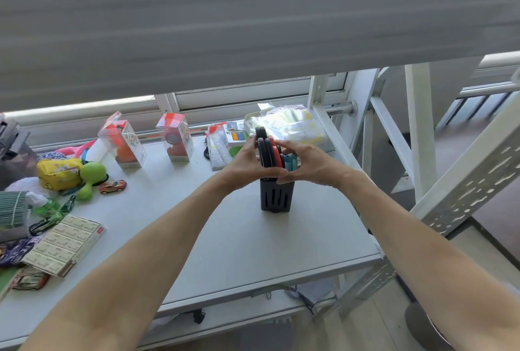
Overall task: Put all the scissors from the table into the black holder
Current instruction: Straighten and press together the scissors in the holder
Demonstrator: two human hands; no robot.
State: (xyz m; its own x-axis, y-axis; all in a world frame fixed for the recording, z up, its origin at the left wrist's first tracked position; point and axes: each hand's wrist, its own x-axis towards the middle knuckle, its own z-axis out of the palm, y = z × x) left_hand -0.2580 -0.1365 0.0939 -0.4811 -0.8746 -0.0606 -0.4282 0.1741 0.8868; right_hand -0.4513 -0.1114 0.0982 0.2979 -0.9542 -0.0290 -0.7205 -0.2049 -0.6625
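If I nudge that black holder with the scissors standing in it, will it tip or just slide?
The black holder looks tall and narrow with scissors sticking out above its rim, so it is probably top-heavy and apt to tip. The table looks smooth, so a low push may slide it. The left hand and right hand meet around the handles, probably steadying it.

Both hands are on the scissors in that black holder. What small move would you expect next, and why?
Probably a gentle push down. The left hand and right hand cup the scissors, whose handles stand well above the holder, so they look not fully seated. I see no loose scissors on the table.
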